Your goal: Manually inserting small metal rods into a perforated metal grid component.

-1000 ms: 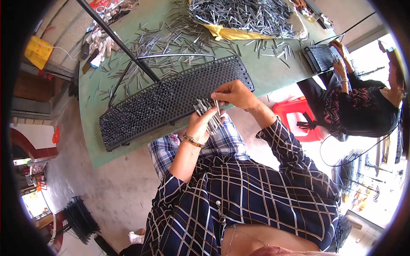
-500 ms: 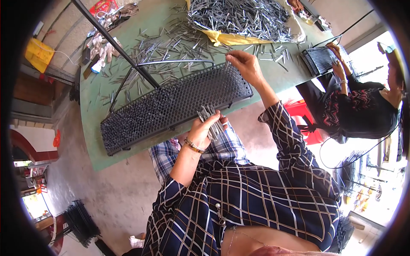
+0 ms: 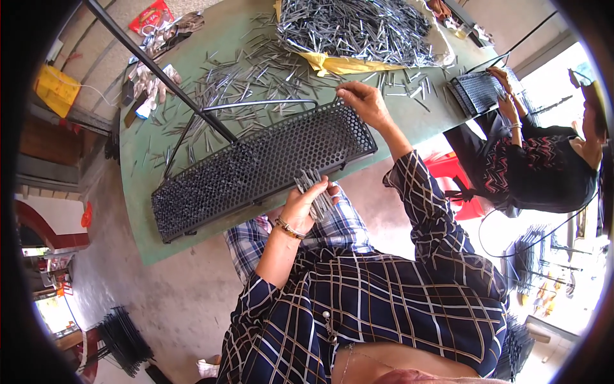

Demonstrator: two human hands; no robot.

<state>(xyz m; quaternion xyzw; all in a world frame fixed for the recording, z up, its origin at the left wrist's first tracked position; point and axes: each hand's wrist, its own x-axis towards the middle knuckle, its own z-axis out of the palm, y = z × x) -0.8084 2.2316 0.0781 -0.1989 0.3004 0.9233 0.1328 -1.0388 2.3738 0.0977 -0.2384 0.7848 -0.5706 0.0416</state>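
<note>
My left hand [image 3: 299, 206] is closed around a bundle of thin grey metal strips [image 3: 313, 192], held just off the near edge of a long black perforated rack [image 3: 281, 150]. The rack lies slantwise on the green table. Its left part looks filled with many small pieces in the holes, while the holes toward the right show open. At the rack's far right corner, my right hand [image 3: 366, 105] is pinched with its fingertips over the rim. Whatever sits between those fingertips is too small to make out.
A heap of metal strips [image 3: 358, 29] lies on a yellow-edged sack at the back, with loose strips [image 3: 236, 83] scattered over the green table [image 3: 144, 217]. A black rod [image 3: 160, 70] rises from the rack. At right, a co-worker [image 3: 531, 153] handles another rack [image 3: 476, 89]. Gloves [image 3: 157, 89] lie at left.
The whole view has shifted slightly, with the rack appearing a little lower. My right hand's pinched fingers stay by the far right corner, and my left hand still holds the bundle.
</note>
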